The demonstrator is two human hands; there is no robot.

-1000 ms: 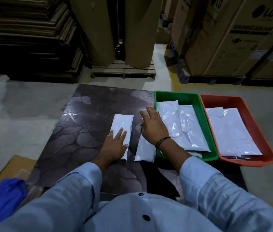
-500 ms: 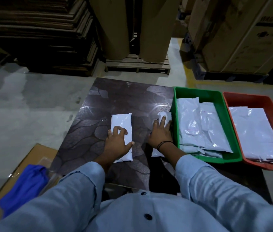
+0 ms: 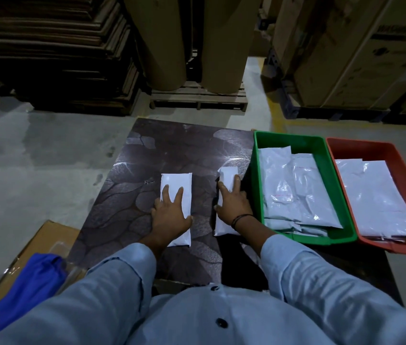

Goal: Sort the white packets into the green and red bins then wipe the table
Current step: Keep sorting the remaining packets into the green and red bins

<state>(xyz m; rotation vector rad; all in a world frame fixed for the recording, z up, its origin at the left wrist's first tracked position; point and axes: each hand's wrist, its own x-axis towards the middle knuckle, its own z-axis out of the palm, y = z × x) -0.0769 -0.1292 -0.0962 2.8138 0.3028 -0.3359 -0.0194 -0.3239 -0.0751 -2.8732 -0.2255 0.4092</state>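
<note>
Two white packets lie on the dark patterned table. My left hand rests flat on the left packet, fingers spread over its near half. My right hand is on the right packet, thumb at its left edge and fingers curled over its right edge, close against the green bin. A dark shadow runs along the left side of this packet's far end. The green bin holds several white packets. The red bin to its right holds more white packets.
A blue cloth lies on a cardboard box at the table's near left corner. Beyond the table are concrete floor, a wooden pallet with large brown rolls, stacked cardboard sheets on the left and big cartons on the right.
My left hand has slid further up the left packet and spread flat. My right hand has closed around the right packet beside the green bin. The view has shifted slightly.
</note>
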